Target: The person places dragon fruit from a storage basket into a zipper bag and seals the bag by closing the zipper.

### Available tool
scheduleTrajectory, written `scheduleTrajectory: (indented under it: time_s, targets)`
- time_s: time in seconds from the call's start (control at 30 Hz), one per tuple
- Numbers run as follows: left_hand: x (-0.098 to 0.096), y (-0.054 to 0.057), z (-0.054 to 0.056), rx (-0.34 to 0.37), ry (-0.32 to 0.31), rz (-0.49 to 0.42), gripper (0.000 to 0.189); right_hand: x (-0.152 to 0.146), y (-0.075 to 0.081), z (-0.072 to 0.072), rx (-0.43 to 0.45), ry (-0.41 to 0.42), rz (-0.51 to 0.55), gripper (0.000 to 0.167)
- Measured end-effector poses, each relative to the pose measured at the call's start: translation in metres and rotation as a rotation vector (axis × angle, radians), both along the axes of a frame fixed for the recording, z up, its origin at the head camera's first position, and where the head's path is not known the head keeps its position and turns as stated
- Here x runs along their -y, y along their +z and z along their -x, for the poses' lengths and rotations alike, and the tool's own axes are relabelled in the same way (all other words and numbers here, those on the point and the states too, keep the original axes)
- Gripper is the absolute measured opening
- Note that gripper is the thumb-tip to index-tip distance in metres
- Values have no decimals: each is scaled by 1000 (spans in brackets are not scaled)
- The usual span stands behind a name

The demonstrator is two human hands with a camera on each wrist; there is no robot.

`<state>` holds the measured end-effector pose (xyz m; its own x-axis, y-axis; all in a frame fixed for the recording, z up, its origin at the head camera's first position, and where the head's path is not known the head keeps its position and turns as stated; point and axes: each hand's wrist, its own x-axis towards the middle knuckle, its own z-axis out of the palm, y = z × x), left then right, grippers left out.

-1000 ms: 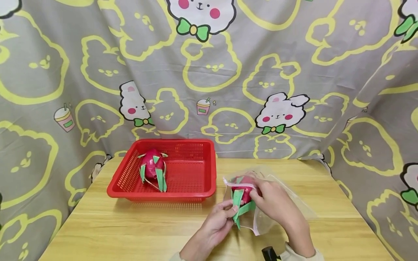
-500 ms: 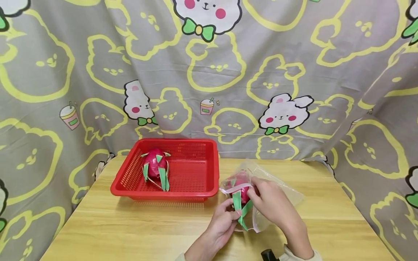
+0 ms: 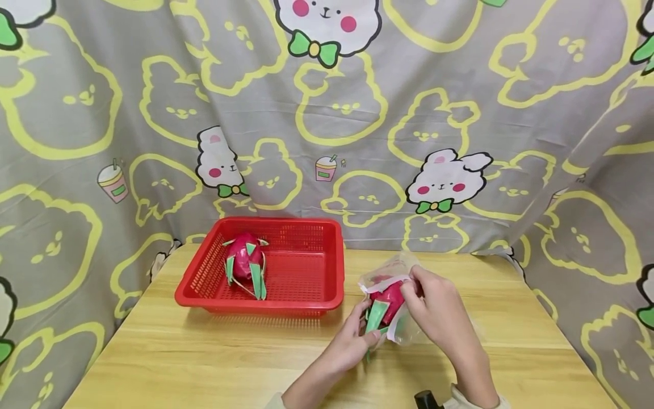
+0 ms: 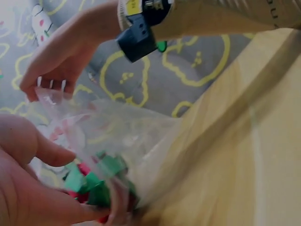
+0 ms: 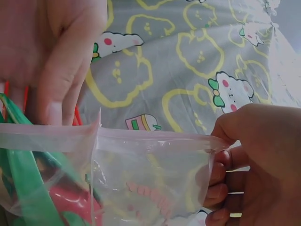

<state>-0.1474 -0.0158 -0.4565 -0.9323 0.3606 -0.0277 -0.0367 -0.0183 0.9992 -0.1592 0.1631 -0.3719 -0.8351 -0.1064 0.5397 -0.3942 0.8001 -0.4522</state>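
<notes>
A shiny magenta dragon fruit [image 3: 390, 296] with flat, cloth-like green leaves sits partly inside a clear zip bag [image 3: 398, 264] that has a pale pink zip edge. My left hand [image 3: 349, 343] grips its lower left side, the thumb by a green leaf [image 3: 377, 316] that sticks out of the bag's mouth. My right hand [image 3: 438, 301] pinches the bag's edge at the upper right. In the right wrist view the zip edge [image 5: 155, 135] is stretched toward the right fingers, with the fruit [image 5: 73, 200] showing through the plastic.
To the left, a red plastic basket [image 3: 260, 307] stands on the wooden table [image 3: 204, 363], with a second dragon fruit [image 3: 245, 259] lying in its left half. A patterned grey curtain [image 3: 357, 79] hangs behind and along both sides. A black device [image 3: 425, 399] is worn at the right wrist.
The bag's mouth has been drawn up and to the right by my right hand and gapes around the fruit. My left hand keeps its hold. The whole view has shifted slightly.
</notes>
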Motion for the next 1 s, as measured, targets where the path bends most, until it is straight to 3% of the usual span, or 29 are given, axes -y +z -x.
scheduleTrajectory:
  time_s: [0.13, 0.23, 0.3, 0.43, 0.53, 0.63, 0.7, 0.83, 1.0]
  targets:
    - [8, 6, 0, -61, -86, 79, 60, -3, 1, 0, -22, -12, 18, 35]
    - [15, 11, 0, -157, -117, 194, 55, -4, 2, 0, -37, -17, 25, 35]
    - [19, 13, 1, -272, -91, 292, 46, -5, 3, 1, -46, -23, 30, 35]
    - [25, 15, 4, -469, 56, 481, 18, -5, 5, 1, -68, -36, 56, 33]
    - [27, 9, 5, -490, 101, 572, 9, -6, 6, 0, -92, -43, 69, 33]
    - [25, 0, 6, -467, 83, 644, 15, -7, 7, -2, -117, -48, 82, 32]
    - [23, -6, 7, -492, 85, 689, 17, -8, 7, -3, -132, -52, 96, 32]
    - [18, -12, 8, -600, 138, 726, 26, -10, 8, -4, -167, -65, 105, 30]
    - [12, -7, 7, -723, 246, 732, 28, -13, 9, -4, -237, -91, 77, 24]
